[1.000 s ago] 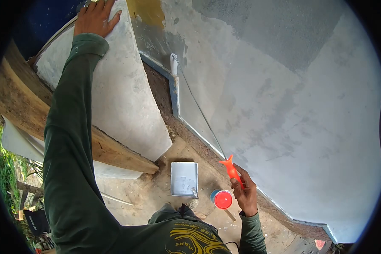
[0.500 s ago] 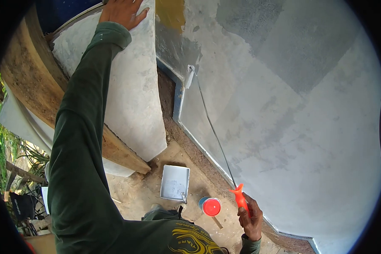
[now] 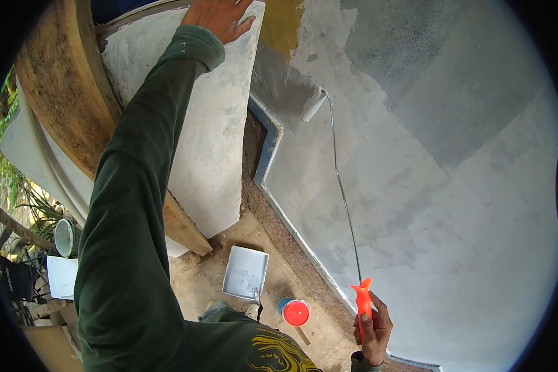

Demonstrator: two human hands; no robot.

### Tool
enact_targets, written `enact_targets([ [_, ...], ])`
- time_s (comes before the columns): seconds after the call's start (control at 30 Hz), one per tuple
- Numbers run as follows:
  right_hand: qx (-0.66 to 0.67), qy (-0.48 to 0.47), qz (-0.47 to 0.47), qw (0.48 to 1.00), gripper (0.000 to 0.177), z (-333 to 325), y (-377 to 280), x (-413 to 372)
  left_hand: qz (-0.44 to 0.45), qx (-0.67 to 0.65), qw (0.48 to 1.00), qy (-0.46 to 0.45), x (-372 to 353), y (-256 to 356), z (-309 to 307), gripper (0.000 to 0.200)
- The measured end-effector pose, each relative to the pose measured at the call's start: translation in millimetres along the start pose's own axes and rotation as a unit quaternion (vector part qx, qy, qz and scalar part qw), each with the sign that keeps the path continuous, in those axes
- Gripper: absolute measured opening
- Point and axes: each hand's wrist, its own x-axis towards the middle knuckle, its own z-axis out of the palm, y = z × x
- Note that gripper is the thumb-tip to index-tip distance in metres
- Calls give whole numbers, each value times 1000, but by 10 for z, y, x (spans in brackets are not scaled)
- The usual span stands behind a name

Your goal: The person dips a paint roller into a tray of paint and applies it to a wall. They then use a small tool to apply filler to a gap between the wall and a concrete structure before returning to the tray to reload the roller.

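Note:
My right hand (image 3: 374, 328) is wrapped round the orange handle (image 3: 363, 302) of a paint roller with a long thin metal rod. At the rod's far end, the white roller head (image 3: 315, 105) touches the grey, patchy wall (image 3: 378, 186), right of the wall's angled edge. Up at the top, my left hand (image 3: 220, 17) lies with fingers apart on a white plastered panel (image 3: 211, 136) and holds nothing; its fingertips are partly cut off by the frame.
On the ground stand a white paint tray (image 3: 246, 273) and a container with a red top (image 3: 296, 313). A curved wooden beam (image 3: 68, 80) runs down the left. A bucket (image 3: 64, 237) and plants stand at the far left.
The roller head has moved right, off the wall's edge strip and onto the darker grey patch. The view has shifted, and my left hand stays on the panel.

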Motion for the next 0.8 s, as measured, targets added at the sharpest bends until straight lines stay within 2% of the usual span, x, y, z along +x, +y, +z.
enact_targets([
  [0.3,-36,15,3,999,50,182,-126,85,8,12,1000,19,0,-4,29,53],
  [0.37,-25,11,51,998,48,304,-288,184,7,10,1000,10,2,1,25,53],
  [0.63,-82,-7,-54,995,48,758,-152,798,3,-4,1000,14,-11,-3,28,53],
  [0.7,-77,-9,-51,996,48,745,-149,758,4,3,1000,10,-6,-6,22,53],
  [0.8,-40,-12,0,999,49,602,-222,554,3,5,1000,7,-6,5,18,53],
])
